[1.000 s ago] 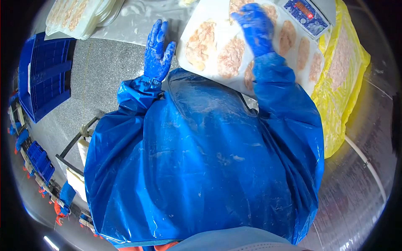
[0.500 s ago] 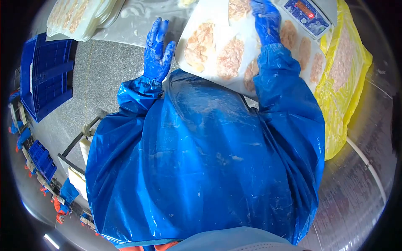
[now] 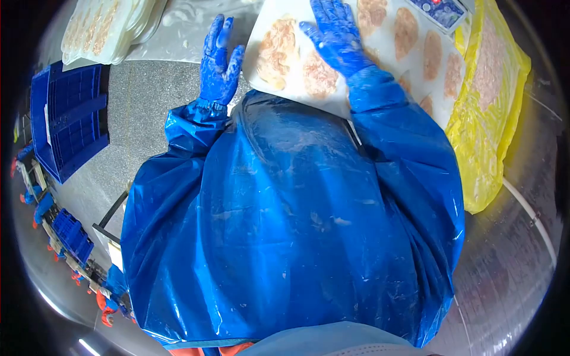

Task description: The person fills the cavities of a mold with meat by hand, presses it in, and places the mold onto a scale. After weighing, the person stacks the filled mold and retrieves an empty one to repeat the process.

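Observation:
A white board (image 3: 332,107) bears several flat, pale pink pieces of raw meat in rows. My right hand (image 3: 339,40), in a blue glove, lies flat with fingers apart over a piece in the upper middle; whether it presses on that piece is hidden under the palm. Close to the thumb is a meat piece (image 3: 319,74), and farther left a larger meat piece (image 3: 277,54). My left hand (image 3: 221,65), also gloved in blue, is open beside the board's left edge, apart from it and holding nothing. White residue coats both gloves.
A digital scale (image 3: 440,13) stands at the board's upper right. Right of the board lies a yellow plastic bag (image 3: 484,154) with pink meat. Stacked white trays (image 3: 119,29) with meat sit on the metal table (image 3: 184,35). Blue crates (image 3: 71,118) and distant people are at left.
My right hand has moved left and slightly down across the board from near the scale, its fingers now spread. My left hand stays open. The view has shifted slightly.

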The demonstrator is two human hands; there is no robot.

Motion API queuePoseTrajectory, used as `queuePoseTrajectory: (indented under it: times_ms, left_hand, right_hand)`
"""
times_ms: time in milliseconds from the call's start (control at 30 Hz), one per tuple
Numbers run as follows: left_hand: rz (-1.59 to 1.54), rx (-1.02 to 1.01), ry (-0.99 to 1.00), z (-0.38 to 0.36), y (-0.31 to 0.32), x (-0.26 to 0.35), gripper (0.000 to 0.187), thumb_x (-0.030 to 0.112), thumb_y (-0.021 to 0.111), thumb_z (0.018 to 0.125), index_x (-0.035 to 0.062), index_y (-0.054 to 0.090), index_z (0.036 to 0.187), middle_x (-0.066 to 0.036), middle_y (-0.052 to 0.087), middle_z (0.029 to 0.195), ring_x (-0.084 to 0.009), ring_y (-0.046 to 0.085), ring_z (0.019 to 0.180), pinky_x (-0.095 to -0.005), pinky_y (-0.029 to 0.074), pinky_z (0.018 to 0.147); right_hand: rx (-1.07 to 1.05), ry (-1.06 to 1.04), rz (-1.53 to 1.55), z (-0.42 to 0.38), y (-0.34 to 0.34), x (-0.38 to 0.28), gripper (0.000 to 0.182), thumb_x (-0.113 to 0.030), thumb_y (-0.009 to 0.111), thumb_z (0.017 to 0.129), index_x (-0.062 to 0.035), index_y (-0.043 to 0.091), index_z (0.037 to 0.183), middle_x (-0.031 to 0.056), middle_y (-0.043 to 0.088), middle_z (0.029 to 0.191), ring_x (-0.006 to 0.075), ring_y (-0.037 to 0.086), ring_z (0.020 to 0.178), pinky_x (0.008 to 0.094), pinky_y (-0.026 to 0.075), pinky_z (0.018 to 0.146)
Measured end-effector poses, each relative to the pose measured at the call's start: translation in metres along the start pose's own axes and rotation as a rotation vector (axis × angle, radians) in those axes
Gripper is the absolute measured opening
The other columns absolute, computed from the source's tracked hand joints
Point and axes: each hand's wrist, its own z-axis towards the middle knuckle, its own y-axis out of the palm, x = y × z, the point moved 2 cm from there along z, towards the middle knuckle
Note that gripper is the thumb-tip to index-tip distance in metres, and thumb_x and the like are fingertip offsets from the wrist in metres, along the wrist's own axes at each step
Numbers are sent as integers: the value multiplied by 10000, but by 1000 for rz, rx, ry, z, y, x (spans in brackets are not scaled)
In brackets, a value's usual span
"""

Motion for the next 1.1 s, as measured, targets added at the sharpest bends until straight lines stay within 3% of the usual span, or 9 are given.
queuePoseTrajectory:
  times_ms: [167,233,300,433,533,633,667,800,1100]
  left_hand:
    - [107,-45,269,41,28,32,646,260,581,1004,69,343,1573,-187,315,1628,-371,266,1519,-482,222,1228]
    - [235,-250,327,42,54,51,743,432,542,1005,-5,315,1562,-242,316,1607,-389,267,1512,-472,219,1236]
    - [328,-397,388,43,67,59,769,420,578,979,-14,317,1558,-255,318,1602,-408,276,1504,-489,204,1240]
    - [262,-438,437,43,66,52,719,334,560,984,-15,311,1561,-258,310,1605,-419,267,1506,-502,189,1242]
    - [233,-314,412,31,55,59,677,301,580,1000,60,323,1579,-188,307,1631,-373,243,1527,-487,191,1238]
    - [262,-474,427,19,65,56,699,325,576,995,61,310,1585,-184,289,1641,-380,228,1531,-505,161,1243]
    - [226,-452,407,22,66,55,705,322,569,995,61,297,1590,-176,276,1649,-382,214,1537,-527,146,1241]
    - [189,-350,367,28,56,55,736,340,611,974,74,308,1590,-174,281,1649,-369,227,1536,-553,136,1233]
    - [205,-235,338,49,95,93,707,304,578,998,87,283,1603,-166,255,1663,-368,199,1546,-534,131,1235]
  right_hand:
    - [202,211,177,-41,-36,25,536,-224,477,1062,-17,373,1546,217,374,1587,341,315,1494,433,238,1226]
    - [115,181,335,-64,-40,4,807,-451,611,950,-56,304,1583,205,254,1646,393,159,1543,552,83,1246]
    - [-11,22,164,-94,-21,-30,831,-492,599,938,-49,312,1579,200,278,1639,406,209,1528,551,129,1241]
    - [-81,120,139,-121,-10,-55,896,-639,501,932,-55,305,1583,199,260,1645,392,186,1540,557,120,1240]
    - [-122,196,162,-150,-31,-55,883,-622,508,941,-52,303,1583,206,267,1640,388,183,1542,555,111,1242]
    - [-144,231,78,-155,-42,-50,863,-605,513,948,-52,312,1579,210,279,1633,387,188,1540,554,116,1242]
    - [-12,202,92,-151,-49,-42,856,-555,563,944,-36,309,1576,222,281,1629,396,193,1537,554,121,1241]
    - [38,266,95,-120,-32,-12,842,-446,643,926,-8,313,1565,246,294,1617,415,208,1528,555,131,1239]
    - [47,225,54,-121,-40,18,783,-456,609,946,-21,359,1548,205,314,1619,381,224,1528,529,136,1242]
